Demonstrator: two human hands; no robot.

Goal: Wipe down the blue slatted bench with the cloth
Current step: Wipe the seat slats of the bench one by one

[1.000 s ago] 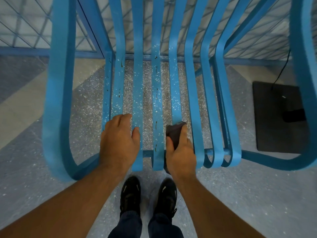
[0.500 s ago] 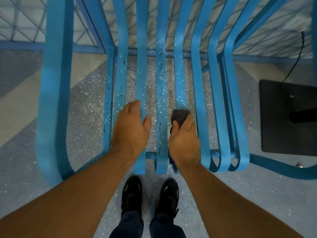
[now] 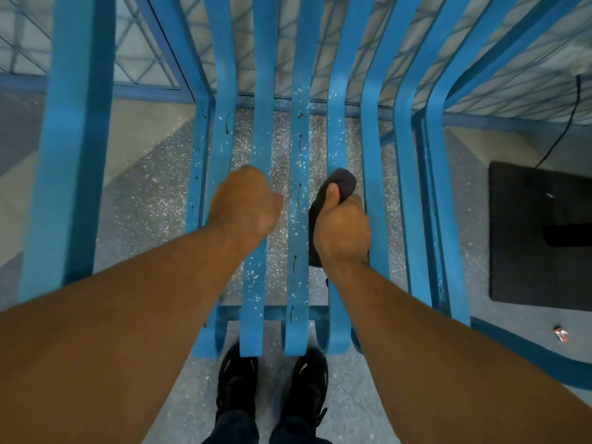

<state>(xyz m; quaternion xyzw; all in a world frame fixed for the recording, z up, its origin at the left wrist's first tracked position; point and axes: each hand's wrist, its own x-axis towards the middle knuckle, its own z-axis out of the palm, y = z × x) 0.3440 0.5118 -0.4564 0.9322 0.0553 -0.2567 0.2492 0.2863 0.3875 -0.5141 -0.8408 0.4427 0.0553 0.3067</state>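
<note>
Blue slatted bench (image 3: pixel 266 75): fills the centre of the frame, slats flecked with white specks. Dark cloth (image 3: pixel 344 182): just right of centre, pressed on one slat, clamped under the thumb and curled fingers of the right hand (image 3: pixel 341 230), one end showing above the knuckles. Left hand (image 3: pixel 245 205): centre, on neighbouring slats, fingers bent downward; whether it grips cannot be told.

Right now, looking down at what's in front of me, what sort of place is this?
Probably a public or commercial indoor space, perhaps a recreation area; I can't be sure. Clues: a blue slatted bench, a speckled hard floor with coloured sections, and a wire mesh panel behind the bench.
</note>
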